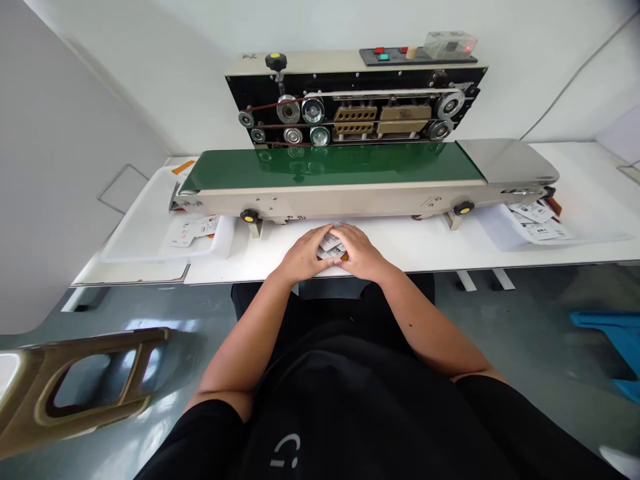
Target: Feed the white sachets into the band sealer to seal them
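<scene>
At the front edge of the white table, my left hand [303, 256] and my right hand [361, 251] curve together around a small pile of printed packets [331, 243]. Fingertips meet at the far side and thumbs meet at the near side, so the packets are gripped between both hands. White faces with dark print and a bit of orange show in the gap; the rest of the pile is hidden under my palms. Just beyond my fingers stands a band sealing machine [325, 199] with a green conveyor belt [330, 167].
Left of the machine is a white plastic bin [150, 256] with several packets [193, 230]. Another bin [493, 233] with packets [537, 220] stands under the right end. Black knobs [250, 216] stick out in front. A brown stool [90, 393] and a blue stool [610, 340] flank me.
</scene>
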{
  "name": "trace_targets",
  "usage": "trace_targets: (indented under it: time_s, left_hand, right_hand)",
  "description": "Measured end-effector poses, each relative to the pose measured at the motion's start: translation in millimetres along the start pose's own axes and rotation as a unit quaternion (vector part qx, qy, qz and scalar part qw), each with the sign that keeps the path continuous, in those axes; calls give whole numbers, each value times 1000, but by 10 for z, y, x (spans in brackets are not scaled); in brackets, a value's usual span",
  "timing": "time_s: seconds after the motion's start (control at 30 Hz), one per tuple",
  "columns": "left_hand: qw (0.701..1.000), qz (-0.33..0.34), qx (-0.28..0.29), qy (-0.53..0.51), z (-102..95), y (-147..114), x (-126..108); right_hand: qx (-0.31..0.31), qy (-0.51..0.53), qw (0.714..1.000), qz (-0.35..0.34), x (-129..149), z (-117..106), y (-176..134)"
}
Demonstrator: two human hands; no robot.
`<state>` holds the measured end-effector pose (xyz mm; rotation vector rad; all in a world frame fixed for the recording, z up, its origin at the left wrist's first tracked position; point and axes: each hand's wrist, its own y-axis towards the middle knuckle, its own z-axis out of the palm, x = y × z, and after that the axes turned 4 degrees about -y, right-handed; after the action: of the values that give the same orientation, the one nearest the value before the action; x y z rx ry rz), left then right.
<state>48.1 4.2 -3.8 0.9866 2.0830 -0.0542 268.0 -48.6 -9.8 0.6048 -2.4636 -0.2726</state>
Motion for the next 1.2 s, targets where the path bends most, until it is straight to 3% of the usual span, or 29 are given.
trace_targets:
  time_s: [0.13,0.3,0.5,0.63,0.8,0.9,1.03,1.1,1.2]
  left_hand:
    - [998,-40,-55,10,27,-13,18]
    - [989,-19,-147,-5,-3,-48,31]
    - [956,-62,-278,-65,-45,-73,76]
    - [935,-91,-329,-94,-47,-63,120]
    - [929,-5,-369,-24,-16,-134,76]
    - [939,106,-324,50,44,-218,31]
    - [947,213,-218,101,93,-279,-19]
    - [955,207,-170,129,67,-284,-43]
    - [970,159,-82,165,3,-289,-59]
  right_hand:
    - [-23,12,1000,12,-23,3,7]
    - [-30,3,999,30,-68,28,9]
    - [-45,10,996,72,-84,58,7]
    - [-68,8,997,36,-31,3,-28]
    - [-164,54,984,44,136,-58,-79]
    - [-132,180,971,91,338,-31,-77]
    - [-106,368,909,166,501,-147,-48]
    - [-153,368,897,190,410,-408,-31]
    - [-311,286,881,210,14,-1082,17]
